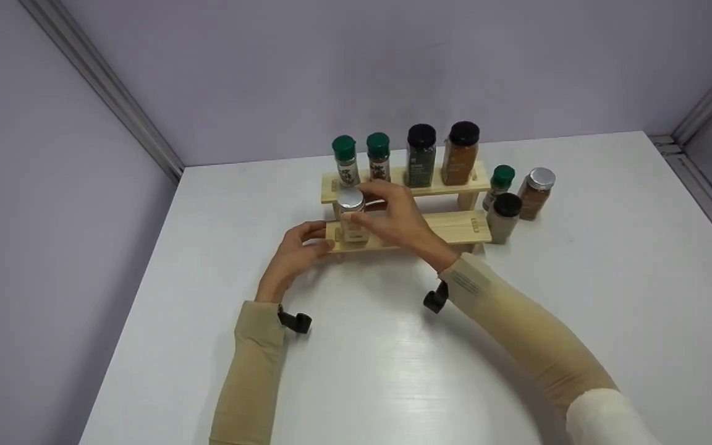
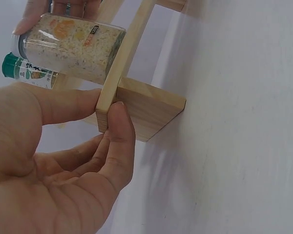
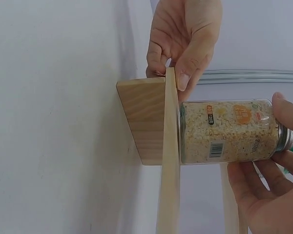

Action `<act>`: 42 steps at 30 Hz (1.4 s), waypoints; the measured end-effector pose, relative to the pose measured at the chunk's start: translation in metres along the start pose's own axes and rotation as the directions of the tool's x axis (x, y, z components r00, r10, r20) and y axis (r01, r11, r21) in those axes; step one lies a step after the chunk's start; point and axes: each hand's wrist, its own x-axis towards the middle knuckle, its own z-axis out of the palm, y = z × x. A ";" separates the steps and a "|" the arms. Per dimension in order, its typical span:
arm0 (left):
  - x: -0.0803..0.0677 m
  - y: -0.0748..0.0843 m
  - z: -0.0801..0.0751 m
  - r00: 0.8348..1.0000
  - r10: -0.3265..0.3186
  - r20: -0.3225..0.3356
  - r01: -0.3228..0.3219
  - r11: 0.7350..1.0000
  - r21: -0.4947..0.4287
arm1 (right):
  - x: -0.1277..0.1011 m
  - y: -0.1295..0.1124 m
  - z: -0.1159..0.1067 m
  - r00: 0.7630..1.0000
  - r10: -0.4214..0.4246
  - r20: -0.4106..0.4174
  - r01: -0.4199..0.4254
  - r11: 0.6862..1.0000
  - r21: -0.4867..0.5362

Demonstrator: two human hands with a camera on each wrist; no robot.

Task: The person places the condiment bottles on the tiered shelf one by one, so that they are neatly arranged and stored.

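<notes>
A two-tier wooden spice rack [image 1: 455, 227] stands near the back of the table. My right hand [image 1: 398, 216] grips a clear glass jar [image 3: 219, 131] with a silver lid and pale, grainy contents, thumb on one side and fingers on the other. The jar stands upright at the left end of the lower shelf, its base right at the board. My left hand [image 1: 297, 253] pinches the left end of that same shelf between thumb and fingers, as the left wrist view shows. Behind the jar, a green-capped bottle [image 1: 345, 162] stands on the upper shelf.
Along the upper shelf stand another green-capped bottle [image 1: 379, 154] and two black-capped jars, one dark green [image 1: 421, 157] and one orange-brown [image 1: 460, 157]. Right of the rack are a small green-capped bottle [image 1: 501, 179], a black-capped jar [image 1: 502, 222] and a silver-lidded jar [image 1: 535, 196].
</notes>
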 end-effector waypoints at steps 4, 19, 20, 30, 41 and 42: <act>0.000 -0.001 0.001 1.000 0.000 0.000 0.000 1.000 0.009 | -0.002 0.001 0.000 1.000 -0.009 0.001 0.009 1.000 -0.020; 0.000 -0.002 0.003 1.000 0.028 0.002 -0.028 0.999 0.026 | -0.005 -0.004 -0.005 0.999 -0.005 0.036 0.006 1.000 -0.017; 0.000 -0.003 0.002 1.000 0.030 0.005 -0.030 0.999 0.025 | -0.006 -0.005 -0.007 0.999 -0.009 0.038 0.010 1.000 -0.019; 0.000 -0.002 -0.002 0.999 0.037 0.011 -0.037 0.999 0.007 | -0.026 -0.027 -0.044 0.999 -0.042 0.011 0.043 0.995 -0.086; 0.000 -0.004 -0.002 0.999 0.036 0.016 -0.037 0.999 0.013 | -0.065 -0.040 -0.101 0.995 -0.073 -0.065 0.063 0.988 -0.142; 0.000 -0.004 -0.002 0.999 0.034 0.013 -0.035 0.999 0.016 | -0.068 -0.040 -0.105 0.994 -0.078 -0.073 0.066 0.986 -0.151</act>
